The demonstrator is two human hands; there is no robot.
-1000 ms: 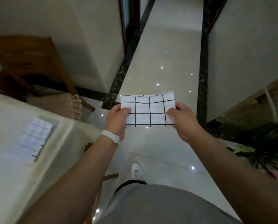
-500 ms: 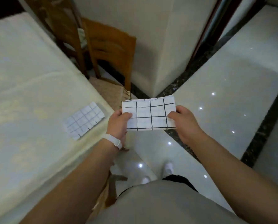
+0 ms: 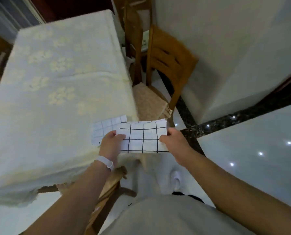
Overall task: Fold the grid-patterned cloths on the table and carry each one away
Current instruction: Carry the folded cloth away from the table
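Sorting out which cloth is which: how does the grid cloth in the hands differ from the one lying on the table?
The held cloth is up in the air, pinched at its ends by the left hand and right hand; the lying cloth rests flat near a corner of the table, untouched. The held cloth's lines look dark and crisp; the lying cloth's look fainter. Both are white gridded rectangles.

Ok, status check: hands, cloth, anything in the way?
Left hand and right hand each pinch an end of the folded cloth. Second cloth lies on the table corner. Wooden chair close beyond.
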